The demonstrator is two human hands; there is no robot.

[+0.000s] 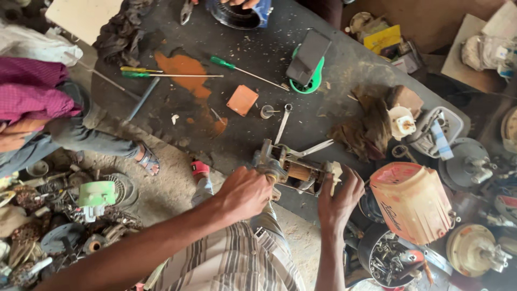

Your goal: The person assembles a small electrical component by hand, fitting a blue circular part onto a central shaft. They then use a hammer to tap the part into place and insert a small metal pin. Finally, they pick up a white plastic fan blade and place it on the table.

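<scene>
Copper-wound metal motor core (295, 170) at the worktop's near edge looks heavy and rigid, so we've got left hand (243, 191) and right hand (338, 196) gripping its ends.

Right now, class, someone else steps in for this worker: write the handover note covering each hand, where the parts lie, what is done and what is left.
Left hand: closed around the left end of the small motor assembly at the near table edge.
Right hand: fingers on its right end, steadying it.
Nearby: spanner just behind the motor; green-handled screwdriver and yellow-handled screwdriver farther back; orange housing to the right.
Done: motor is out of any casing, copper winding exposed.
Left: cannot tell whether it is coming apart or going together; both ends are held.
</scene>
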